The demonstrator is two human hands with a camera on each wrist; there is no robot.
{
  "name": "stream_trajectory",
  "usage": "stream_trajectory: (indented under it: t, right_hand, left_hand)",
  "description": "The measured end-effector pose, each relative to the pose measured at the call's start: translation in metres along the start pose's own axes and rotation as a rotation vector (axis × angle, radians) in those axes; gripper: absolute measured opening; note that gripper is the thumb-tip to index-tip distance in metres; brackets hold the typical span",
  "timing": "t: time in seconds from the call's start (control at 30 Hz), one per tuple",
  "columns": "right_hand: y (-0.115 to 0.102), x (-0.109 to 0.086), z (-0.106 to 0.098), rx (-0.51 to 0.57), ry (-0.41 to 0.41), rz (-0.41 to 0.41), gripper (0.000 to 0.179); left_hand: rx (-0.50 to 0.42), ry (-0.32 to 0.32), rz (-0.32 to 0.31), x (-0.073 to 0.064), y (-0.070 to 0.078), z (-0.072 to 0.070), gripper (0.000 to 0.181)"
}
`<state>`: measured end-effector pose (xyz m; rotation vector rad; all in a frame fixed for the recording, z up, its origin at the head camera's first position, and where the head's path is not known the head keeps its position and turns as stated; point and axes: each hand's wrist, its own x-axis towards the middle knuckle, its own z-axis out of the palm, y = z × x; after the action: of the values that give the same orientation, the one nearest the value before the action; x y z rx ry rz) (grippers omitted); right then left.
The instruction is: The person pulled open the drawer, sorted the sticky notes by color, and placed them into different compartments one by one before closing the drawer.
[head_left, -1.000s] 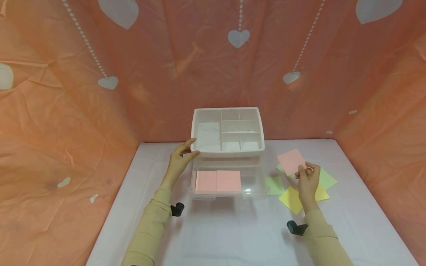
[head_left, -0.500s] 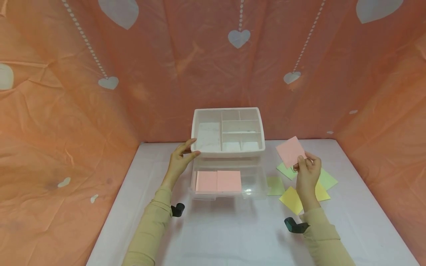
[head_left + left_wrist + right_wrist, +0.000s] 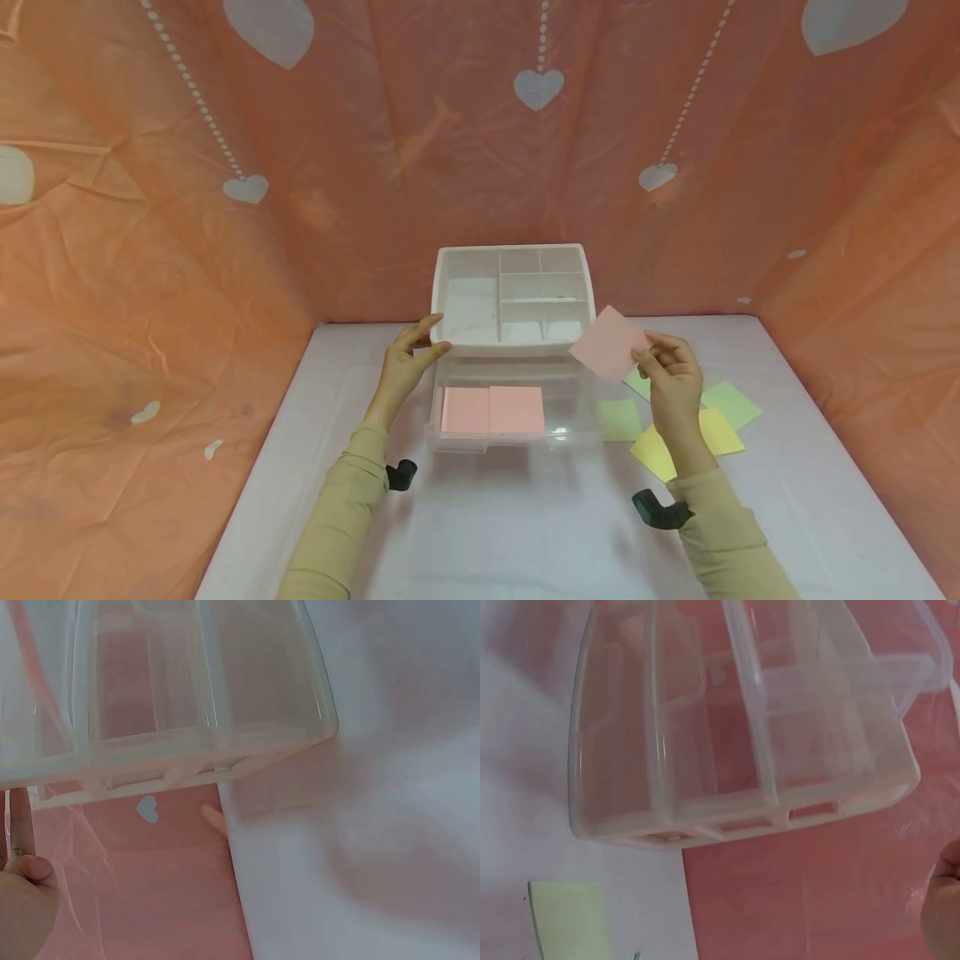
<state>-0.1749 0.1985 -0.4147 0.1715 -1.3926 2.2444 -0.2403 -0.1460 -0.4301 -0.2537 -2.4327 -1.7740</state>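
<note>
A white drawer organizer [image 3: 510, 349] with a divided top tray stands at the back of the table. Its clear top drawer [image 3: 567, 408] is pulled out and holds two stacks of pink sticky notes [image 3: 517, 410] side by side. At the tray's front left corner, my left hand [image 3: 400, 371] holds the rim between thumb and fingers. My right hand [image 3: 675, 387] pinches a pink sticky note pad [image 3: 609, 343] by one corner, raised beside the organizer's right edge. In the right wrist view only part of the right hand [image 3: 943, 907] shows; the pad is out of that view.
Green sticky notes [image 3: 619, 421] and yellow sticky notes [image 3: 720, 431] lie on the white table [image 3: 480, 533] to the right, partly under my right arm. An orange curtain [image 3: 480, 183] with pale hearts hangs behind and at both sides. Lower clear drawers [image 3: 262, 667] are pushed in.
My right hand has lifted the pink sticky note pad and carried it left, from above the green notes to the organizer's right edge. The left hand has stayed at the tray corner.
</note>
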Motion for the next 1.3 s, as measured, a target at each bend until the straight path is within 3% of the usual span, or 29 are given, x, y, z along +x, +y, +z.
stream_trajectory:
  t: [0.2, 0.47, 0.63, 0.77, 0.93, 1.17, 1.3]
  right_hand:
    - [0.002, -0.003, 0.008, -0.117, -0.06, 0.061, 0.03]
    - [0.011, -0.011, 0.011, -0.241, -0.212, 0.151, 0.033]
    - [0.016, -0.012, 0.011, -0.515, -0.306, 0.195, 0.017]
    - [0.016, -0.013, 0.012, -0.775, -0.36, 0.192, 0.025]
    - [0.016, -0.015, 0.015, -0.942, -0.429, 0.089, 0.022]
    - [0.021, -0.014, 0.014, -0.977, -0.509, -0.172, 0.021]
    - [0.021, -0.012, 0.014, -1.034, -0.591, -0.2, 0.018]
  left_hand:
    - [-0.003, 0.007, 0.016, -0.001, 0.0, 0.0, 0.049]
    - [0.006, -0.006, -0.008, -0.002, 0.0, 0.0, 0.051]
    - [0.008, 0.001, -0.002, -0.002, -0.001, 0.0, 0.05]
    - [0.006, 0.008, 0.009, -0.001, -0.002, 0.001, 0.05]
    - [0.0, 0.01, 0.006, -0.001, -0.002, 0.002, 0.05]
    - [0.001, 0.003, -0.006, -0.001, 0.0, 0.001, 0.05]
    - [0.007, 0.008, -0.004, -0.001, 0.0, 0.0, 0.05]
